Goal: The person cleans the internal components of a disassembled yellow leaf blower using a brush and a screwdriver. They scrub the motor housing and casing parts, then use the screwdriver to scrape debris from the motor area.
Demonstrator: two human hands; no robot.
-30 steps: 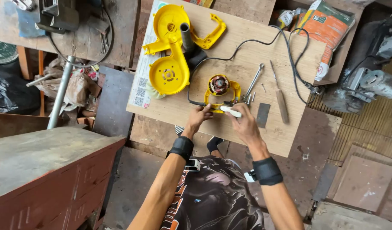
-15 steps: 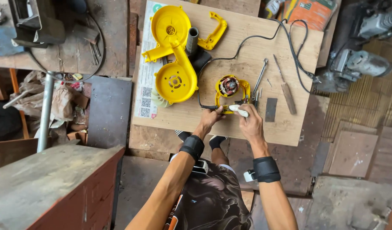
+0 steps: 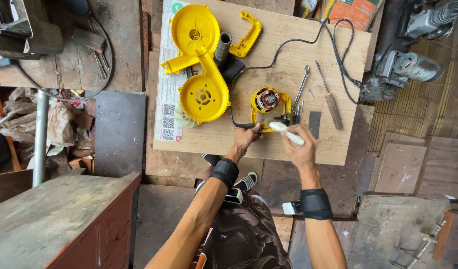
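Holding the motor unit point(image 3: 270, 105) at centre frame, the left hand point(image 3: 245, 140) pinches its lower edge where the black cord point(image 3: 308, 41) enters, fingers pressed together on the yellow frame. The right hand point(image 3: 299, 148) is closed around a white-handled tool point(image 3: 286, 133), tip laid against the unit's lower right corner. Compared with the two earlier head views, both hands keep the same posts; only the camera has shifted, so the board point(image 3: 268, 79) now sits higher and more central. Work on the unit thus appears under way, not finished. Upper left of the board: two yellow shells point(image 3: 199, 60) and a handle half point(image 3: 246, 35). Right of the unit: a wrench point(image 3: 301, 87) and a file point(image 3: 331, 99), both apart from the hands.
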